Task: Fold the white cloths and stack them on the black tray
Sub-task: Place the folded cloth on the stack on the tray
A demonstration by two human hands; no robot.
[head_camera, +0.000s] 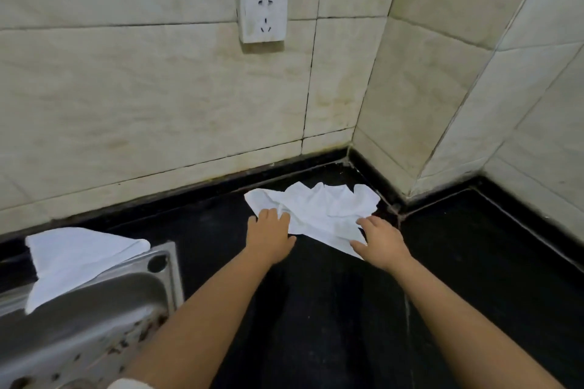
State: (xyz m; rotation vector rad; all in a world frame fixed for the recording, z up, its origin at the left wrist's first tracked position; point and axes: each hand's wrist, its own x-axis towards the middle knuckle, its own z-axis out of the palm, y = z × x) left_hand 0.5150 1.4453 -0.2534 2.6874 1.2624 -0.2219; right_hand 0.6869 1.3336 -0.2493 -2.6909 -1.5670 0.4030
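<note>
Head view was all there was. Both hands were out on a crumpled white cloth (319, 211) lying on the black countertop (316, 309), back near the tiled corner. The left hand (269, 238) rested on the cloth's near-left edge with fingers fairly straight, more pressing than gripping as far as I could see. The right hand (380, 243) sat on the near-right corner, fingers spread and relaxed, thumb pointing inward — flat on the fabric, not pinching it.

Off to the left of the left hand, well apart, a second white cloth (79, 259) was draped over the rim of a stainless sink (94, 309). It looked loosely doubled over at best, not neatly folded. Above the hands there was a wall socket (262, 12).

Progress-wise I'd call it barely started — the cloth under the hands was wrinkled and not yet flattened, no finished fold anywhere, and I couldn't spot any black tray in view. So smoothing, folding and stacking all seemed left to do.
</note>
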